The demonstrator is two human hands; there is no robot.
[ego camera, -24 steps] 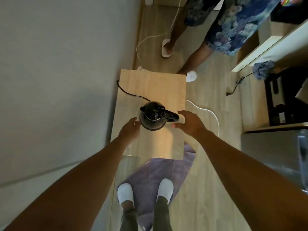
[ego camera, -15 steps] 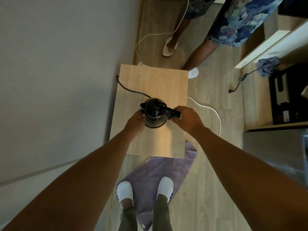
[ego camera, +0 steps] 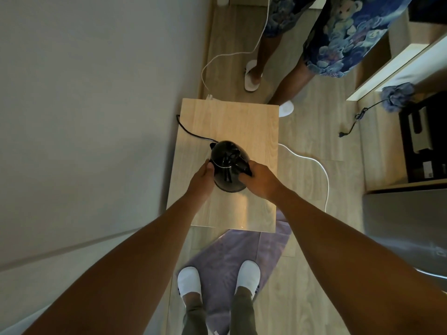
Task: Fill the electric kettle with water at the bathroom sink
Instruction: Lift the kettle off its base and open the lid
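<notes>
A black electric kettle (ego camera: 226, 155) with its lid down stands on a small light-wood table (ego camera: 242, 122) against the wall. My right hand (ego camera: 260, 180) is closed around the kettle's handle on its right side. My left hand (ego camera: 202, 181) presses against the kettle's left side, fingers wrapped on the body. A black power cord (ego camera: 191, 132) runs from the kettle's base toward the wall. No sink is in view.
Another person (ego camera: 321, 37) in a blue patterned garment stands just beyond the table. White cables (ego camera: 312, 162) lie on the wood floor. A purple mat (ego camera: 225, 252) lies under my feet. Shelving (ego camera: 396, 61) and a dark cabinet stand at right; a grey wall (ego camera: 84, 117) at left.
Both hands moved in from beside the kettle and took hold of it: the right on the handle, the left on the body. The kettle's lid, open before, is now down.
</notes>
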